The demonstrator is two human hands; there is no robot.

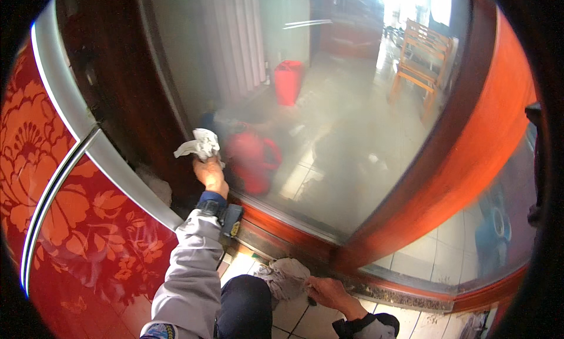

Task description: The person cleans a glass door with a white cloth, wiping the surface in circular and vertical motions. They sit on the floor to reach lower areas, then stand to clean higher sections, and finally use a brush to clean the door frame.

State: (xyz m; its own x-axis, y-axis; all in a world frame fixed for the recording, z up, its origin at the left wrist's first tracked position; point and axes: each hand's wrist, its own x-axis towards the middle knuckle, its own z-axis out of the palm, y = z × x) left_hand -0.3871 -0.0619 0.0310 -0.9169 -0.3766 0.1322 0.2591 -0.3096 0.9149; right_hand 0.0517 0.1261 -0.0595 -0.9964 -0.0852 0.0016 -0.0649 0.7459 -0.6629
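Note:
My left hand (210,174) grips a crumpled white cloth or paper wipe (205,144). It is raised at the lower left of a hazy glass door panel (352,163), close to the dark wooden jamb (128,75). Whether the wipe touches the glass is unclear. Low on the right, my right hand (330,292) has its fingers curled beside a bunched grey rag (284,279) on the tiled floor. A small dark thing shows under those fingers; I cannot tell whether they hold it.
A red floral-patterned cabinet or refrigerator (88,207) with silver trim stands close on the left. An orange-brown door frame (467,163) curves along the right. Through the glass appear a red bin (288,81), a red jug-like container (251,163) and a wooden chair (418,66).

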